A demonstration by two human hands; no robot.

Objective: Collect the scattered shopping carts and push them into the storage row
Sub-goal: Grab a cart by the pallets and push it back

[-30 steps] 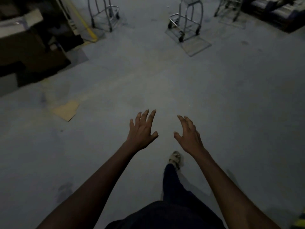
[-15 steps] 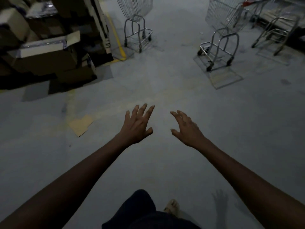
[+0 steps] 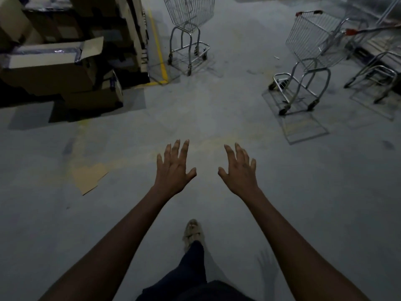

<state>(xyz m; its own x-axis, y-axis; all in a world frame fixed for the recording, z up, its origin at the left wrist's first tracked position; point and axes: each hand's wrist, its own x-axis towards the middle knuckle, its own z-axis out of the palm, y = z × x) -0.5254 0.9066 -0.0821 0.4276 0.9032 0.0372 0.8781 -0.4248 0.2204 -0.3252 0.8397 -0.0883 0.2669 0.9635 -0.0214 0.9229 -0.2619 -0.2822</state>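
Three wire shopping carts stand on the grey floor ahead. One cart (image 3: 189, 29) is at the top centre beside a yellow floor line. A second cart (image 3: 312, 51) with a red handle stands at the right, angled. The third cart (image 3: 375, 68) is at the far right edge, partly cut off. My left hand (image 3: 173, 168) and my right hand (image 3: 239, 170) are stretched forward, palms down, fingers spread, holding nothing. Both hands are well short of every cart.
Stacked cardboard boxes (image 3: 54, 66) fill the upper left next to a rack post (image 3: 138, 33). A flat cardboard scrap (image 3: 90, 177) lies on the floor at the left. My foot (image 3: 192, 232) steps forward below the hands.
The carts have come closer and lower in view as I walk forward. Both hands stay open and spread. A different foot is now forward.
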